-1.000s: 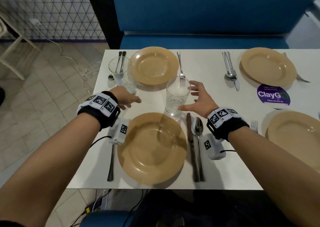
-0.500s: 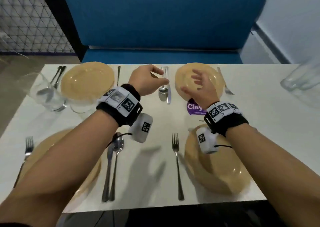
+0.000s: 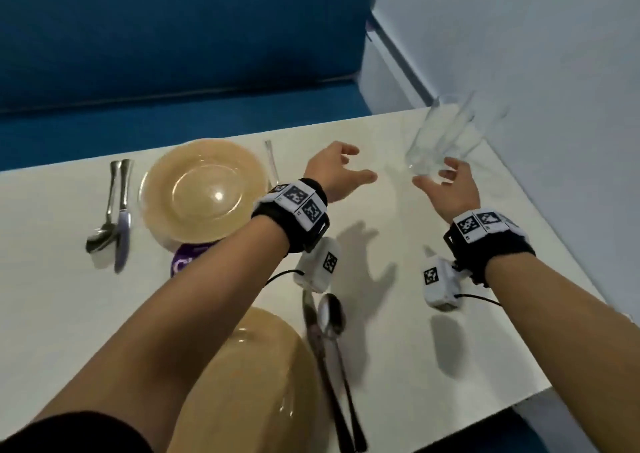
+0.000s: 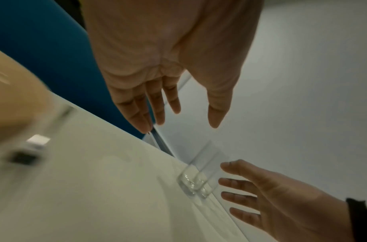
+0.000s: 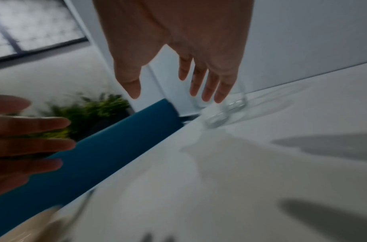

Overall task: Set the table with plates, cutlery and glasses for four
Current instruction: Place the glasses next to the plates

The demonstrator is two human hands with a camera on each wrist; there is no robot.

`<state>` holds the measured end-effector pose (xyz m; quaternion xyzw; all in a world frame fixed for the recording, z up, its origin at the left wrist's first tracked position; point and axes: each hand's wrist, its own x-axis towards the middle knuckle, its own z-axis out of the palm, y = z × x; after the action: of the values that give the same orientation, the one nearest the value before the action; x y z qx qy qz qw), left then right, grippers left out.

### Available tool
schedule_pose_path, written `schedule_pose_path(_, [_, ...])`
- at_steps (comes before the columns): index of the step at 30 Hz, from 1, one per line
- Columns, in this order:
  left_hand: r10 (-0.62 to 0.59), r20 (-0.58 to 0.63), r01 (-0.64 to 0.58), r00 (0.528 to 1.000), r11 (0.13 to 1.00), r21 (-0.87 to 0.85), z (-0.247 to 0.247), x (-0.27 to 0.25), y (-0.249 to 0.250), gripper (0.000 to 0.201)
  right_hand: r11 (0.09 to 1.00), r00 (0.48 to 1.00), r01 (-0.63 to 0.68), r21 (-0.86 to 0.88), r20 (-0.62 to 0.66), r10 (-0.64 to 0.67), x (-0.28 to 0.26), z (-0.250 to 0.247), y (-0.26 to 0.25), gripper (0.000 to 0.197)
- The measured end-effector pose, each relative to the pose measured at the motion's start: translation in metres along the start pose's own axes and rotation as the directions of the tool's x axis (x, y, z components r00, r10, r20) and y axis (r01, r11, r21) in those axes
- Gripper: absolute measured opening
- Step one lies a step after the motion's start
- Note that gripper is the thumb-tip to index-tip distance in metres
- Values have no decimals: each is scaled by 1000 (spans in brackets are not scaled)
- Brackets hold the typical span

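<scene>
Head view: we see our left hand (image 3: 334,172) and right hand (image 3: 450,189) above white table (image 3: 485,314), fingers spread, holding nothing. Blurred glasses (image 3: 446,137) at far right corner, just beyond right fingers; contact unclear. Far plate (image 3: 202,189), spoon (image 3: 104,210), knife (image 3: 123,217) left.

Left wrist: fingers (image 4: 149,104) straight, glass bases (image 4: 195,186) ahead.

Right wrist: fingers (image 5: 207,81) extended near glasses.

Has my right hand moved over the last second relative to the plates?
Yes. The right hand has left the near plate and travelled right, toward the far corner by the wall, and now reaches open for the glasses.
</scene>
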<state>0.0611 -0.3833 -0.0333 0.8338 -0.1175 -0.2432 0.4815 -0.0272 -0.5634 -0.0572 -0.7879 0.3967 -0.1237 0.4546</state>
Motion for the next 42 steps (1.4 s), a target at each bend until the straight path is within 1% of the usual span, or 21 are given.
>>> schedule_pose_path(1, [2, 4, -2, 1000, 1000, 0, 9, 8, 5, 61, 1000, 1000, -11, -9, -11, 11, 10, -7, 6, 70])
schedule_pose_path(3, [-16, 20, 16, 1000, 1000, -12, 56, 43, 31, 69, 998, 998, -51, -27, -34, 50, 60, -41, 24, 71])
schedule_pose_path(5, [-48, 8, 49, 999, 999, -23, 92, 71, 53, 77, 996, 996, -85, -32, -19, 85, 104, -63, 36, 75])
schedule_pose_path(8, [-73, -13, 73, 997, 997, -35, 129, 105, 71, 90, 994, 993, -112, 1, 38, 112, 156, -73, 44, 87])
schedule_pose_path(10, [-73, -26, 72, 997, 996, -53, 147, 120, 76, 93, 996, 992, -86, 21, 92, 84, 177, -72, 47, 96])
schedule_pose_path(13, [-60, -66, 56, 996, 996, -67, 165, 135, 78, 88, 997, 989, -12, 74, 148, 1, 198, -67, 50, 100])
schedule_pose_path(15, [-53, -96, 46, 994, 996, -75, 171, 140, 76, 83, 990, 978, 23, 139, 200, -50, 205, -63, 51, 99])
schedule_pose_path(17, [-51, -97, 42, 994, 995, -92, 173, 142, 75, 77, 981, 968, 35, 193, 236, -81, 208, -59, 50, 93])
schedule_pose_path(20, [-35, -103, 25, 994, 994, -105, 174, 139, 71, 74, 978, 971, 83, 190, 205, -122, 205, -58, 50, 79])
schedule_pose_path(22, [-33, -131, 19, 991, 994, -108, 169, 132, 66, 73, 976, 972, 137, 171, 169, -166, 193, -56, 49, 76])
schedule_pose_path(25, [-46, -173, 27, 984, 994, -109, 152, 113, 54, 73, 965, 961, 216, 152, 144, -238, 166, -50, 42, 77])
schedule_pose_path(28, [-53, -221, 27, 974, 992, -120, 113, 87, 39, 72, 954, 948, 237, 184, 173, -269, 131, -34, 25, 78])
schedule_pose_path(32, [-63, -307, 29, 950, 993, -114, 45, 37, 7, 70, 936, 913, 279, 213, 245, -327, 71, 4, -2, 81])
schedule_pose_path(38, [-91, -409, 49, 908, 993, -111, -70, -56, -64, 69, 913, 853, 381, 146, 324, -408, -35, 71, -34, 77])
schedule_pose_path(40, [-99, -418, 66, 903, 993, -94, -108, -86, -89, 69, 915, 843, 378, 143, 356, -404, -71, 93, -41, 75])
schedule_pose_path(42, [-119, -437, 101, 892, 993, -64, -140, -110, -114, 70, 927, 848, 344, 151, 375, -376, -101, 112, -45, 75])
